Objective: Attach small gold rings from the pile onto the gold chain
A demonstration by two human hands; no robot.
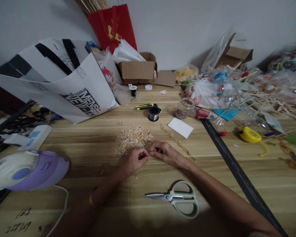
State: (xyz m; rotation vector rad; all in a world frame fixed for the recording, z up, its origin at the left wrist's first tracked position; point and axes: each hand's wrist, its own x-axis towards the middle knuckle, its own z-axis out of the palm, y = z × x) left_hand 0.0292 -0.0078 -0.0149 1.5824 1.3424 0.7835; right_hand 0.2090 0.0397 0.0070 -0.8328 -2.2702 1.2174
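Note:
My left hand (137, 159) and my right hand (164, 152) almost meet over the table, thumbs and forefingers pinched towards each other. Whatever lies between the fingertips is too small to make out. Just behind them spreads a heap of gold and clear beaded wire pieces (132, 140), which the hands partly cover. A gold chain (179, 142) lies slantwise beyond my right hand. Nearer to me, scissors with pale grey handles (172, 198) rest with their blades apart, pointing left. Tiny gold bits (136, 177) are scattered by my left wrist.
Behind the heap are a spool of silvery wire (153, 114), a yellow-black cutter (144, 106), a bead jar (185, 108) and a folded white paper (181, 127). A purple iron-like appliance (39, 171) and a large paper bag (81, 95) stand left. A yellow tape measure (250, 135) and clutter lie right.

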